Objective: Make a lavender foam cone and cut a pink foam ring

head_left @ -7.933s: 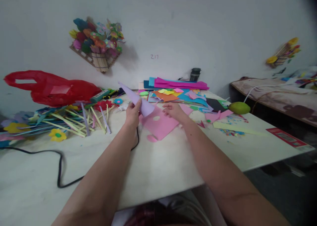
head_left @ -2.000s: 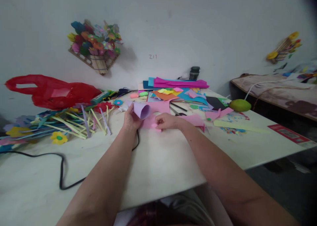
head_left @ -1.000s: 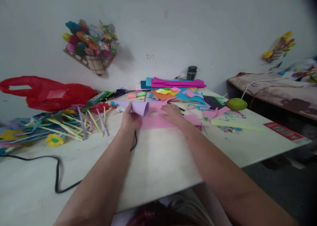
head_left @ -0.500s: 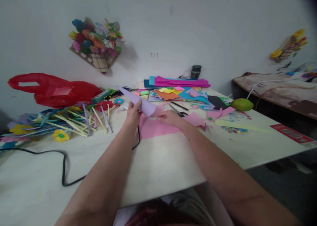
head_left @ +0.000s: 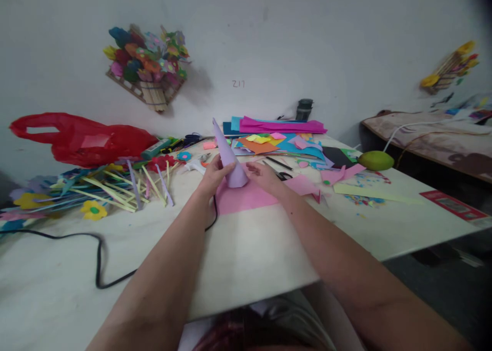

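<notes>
A lilac paper cone (head_left: 227, 153) stands nearly upright, its tip up and leaning slightly left. My left hand (head_left: 216, 177) grips it low on the left side, the thumb lying across its front. On the cone's other side, my right hand (head_left: 264, 178) has its fingers apart close to the lower edge; whether they touch the paper I cannot tell. Beneath both hands lies a pink sheet (head_left: 246, 201). Black-handled scissors (head_left: 284, 176) rest just beyond my right hand, partly hidden by it.
Paper strips (head_left: 111, 189), a yellow flower (head_left: 94, 210) and a red plastic bag (head_left: 100, 143) fill the left. Coloured sheets (head_left: 284, 126) are stacked by the wall. A black cord (head_left: 99, 261) crosses the table (head_left: 246, 259). At right are a green mango-like object (head_left: 375, 161) and paper scraps.
The cone has swung from lying slanted to nearly upright, its wide end now down over the pink sheet. My right hand's fingers have spread and shifted up slightly.
</notes>
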{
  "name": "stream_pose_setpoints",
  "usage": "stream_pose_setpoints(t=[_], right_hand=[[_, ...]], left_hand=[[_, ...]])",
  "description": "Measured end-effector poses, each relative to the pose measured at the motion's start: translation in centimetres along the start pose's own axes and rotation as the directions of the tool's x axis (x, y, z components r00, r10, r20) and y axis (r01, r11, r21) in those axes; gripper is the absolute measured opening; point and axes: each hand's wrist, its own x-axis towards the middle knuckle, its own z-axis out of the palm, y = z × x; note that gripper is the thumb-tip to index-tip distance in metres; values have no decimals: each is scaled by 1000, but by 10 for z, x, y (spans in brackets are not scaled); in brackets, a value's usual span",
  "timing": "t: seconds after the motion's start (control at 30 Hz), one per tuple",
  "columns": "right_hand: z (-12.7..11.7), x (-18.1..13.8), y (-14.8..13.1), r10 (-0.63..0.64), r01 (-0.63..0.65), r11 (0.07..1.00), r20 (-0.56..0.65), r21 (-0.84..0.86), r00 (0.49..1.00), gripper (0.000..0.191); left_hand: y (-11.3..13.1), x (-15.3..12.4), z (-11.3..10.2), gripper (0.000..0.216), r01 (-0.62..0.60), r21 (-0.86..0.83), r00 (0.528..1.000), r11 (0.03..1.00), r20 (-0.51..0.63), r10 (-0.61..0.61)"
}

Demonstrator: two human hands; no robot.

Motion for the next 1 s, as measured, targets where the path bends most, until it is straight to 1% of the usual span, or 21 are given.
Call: stream_pose_setpoints(t=[0.1,0.23,0.37,0.5,0.63,0.7,0.8,0.9,1.0], right_hand=[[4,2,7,4,-6,999,44,46,999,46],[9,3,11,27,-46,983,108,175,994,53],[12,1,11,-7,-36,966,166,255,986,55],[11,-1,11,-53,12,975,182,220,982,53],[11,-1,13,-32,11,992,167,123,985,49],[12,-1,15,-40,22,992,150,120,988,48],[11,-1,17,-72,51,986,134,157,988,52],[11,-1,14,-58,39,988,118,151,991,58],[10,-2,11,-52,37,991,120,125,991,59]], left_hand=[[-3,1,-2,37,-33,58,999,998,33,31],[-9,2,-4,40,-61,114,997,992,43,56],[-15,3,-8,47,-59,137,997,989,57,52],[-22,4,-10,56,-47,147,996,988,87,35],[-27,5,-13,63,-62,216,988,974,150,30],[-29,5,-16,70,-56,243,985,968,172,13],[-30,6,-18,77,-51,264,978,963,209,-5],[-29,6,-19,75,-58,271,974,961,228,-5],[-28,6,-18,73,-54,280,978,958,209,-6]])
